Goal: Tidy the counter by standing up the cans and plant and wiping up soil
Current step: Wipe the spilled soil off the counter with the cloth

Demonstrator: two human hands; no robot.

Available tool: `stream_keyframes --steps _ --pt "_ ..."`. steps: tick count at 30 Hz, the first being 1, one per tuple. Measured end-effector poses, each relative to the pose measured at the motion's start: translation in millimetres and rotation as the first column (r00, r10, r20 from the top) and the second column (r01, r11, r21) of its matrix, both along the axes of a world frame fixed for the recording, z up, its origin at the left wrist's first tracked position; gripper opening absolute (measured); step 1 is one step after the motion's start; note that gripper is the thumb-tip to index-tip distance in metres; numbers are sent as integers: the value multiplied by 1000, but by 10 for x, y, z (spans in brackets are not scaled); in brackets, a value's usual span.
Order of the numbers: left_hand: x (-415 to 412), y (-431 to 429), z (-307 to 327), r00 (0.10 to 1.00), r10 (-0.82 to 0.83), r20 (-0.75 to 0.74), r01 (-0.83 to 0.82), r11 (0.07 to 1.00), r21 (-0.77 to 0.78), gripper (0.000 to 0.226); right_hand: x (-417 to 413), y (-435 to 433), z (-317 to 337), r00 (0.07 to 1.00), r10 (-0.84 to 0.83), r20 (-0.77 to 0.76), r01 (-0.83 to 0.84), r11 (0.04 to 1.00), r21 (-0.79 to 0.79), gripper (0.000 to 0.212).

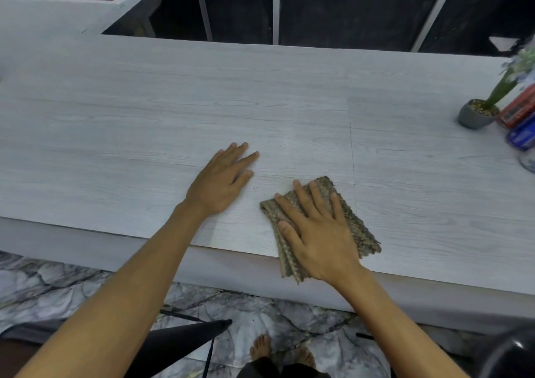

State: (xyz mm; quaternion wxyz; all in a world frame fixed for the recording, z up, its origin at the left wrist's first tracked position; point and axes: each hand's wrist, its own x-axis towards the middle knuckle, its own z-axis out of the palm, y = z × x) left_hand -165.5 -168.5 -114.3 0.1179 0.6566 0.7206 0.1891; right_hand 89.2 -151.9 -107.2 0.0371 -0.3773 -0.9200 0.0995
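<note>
Pressing flat on a brown woven cloth [324,221], the right hand [318,238] lies palm down with its fingers spread wide across the fabric. The cloth sits at the near edge of a pale wood-grain counter [173,102], and its lower corner hangs a little over that edge. The left hand [220,181] rests just beside the cloth, to its left, also palm down and open, fingers slightly fanned and holding nothing. A few dark specks of soil [254,188] lie on the counter in the narrow strip between the two hands (they are tiny and hard to make out).

Far to the right, well apart from the hands, a small grey pot [474,117] stands upright on the counter. A green plant [509,79] rises from it, leaning toward the right edge of the view, and the pot's surface looks pebbly. Touching or just beside the pot is a red can [518,111], and nearer the viewer a blue can [522,136]; both are cut off by the frame, so whether they stand fully upright cannot be told. A pale rounded object [528,160] shows partly below the blue can.

Beyond the counter are dark panels with light vertical strips. Below the counter edge, a marble-patterned floor [58,285] and the person's bare feet [260,347] are visible.
</note>
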Motion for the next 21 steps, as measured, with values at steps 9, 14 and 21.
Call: stream_keyframes --steps 9,14,21 --pt "6 0 21 1000 -3 19 3 1000 5 46 -204 24 12 999 -5 -46 5 1000 -12 52" --pt "-75 -62 107 990 17 143 -19 1000 11 44 -104 137 54 990 -17 -137 4 995 -98 49" --pt "-271 -197 29 999 45 9 -45 999 17 45 -653 14 98 981 -8 -193 -32 979 -204 47"
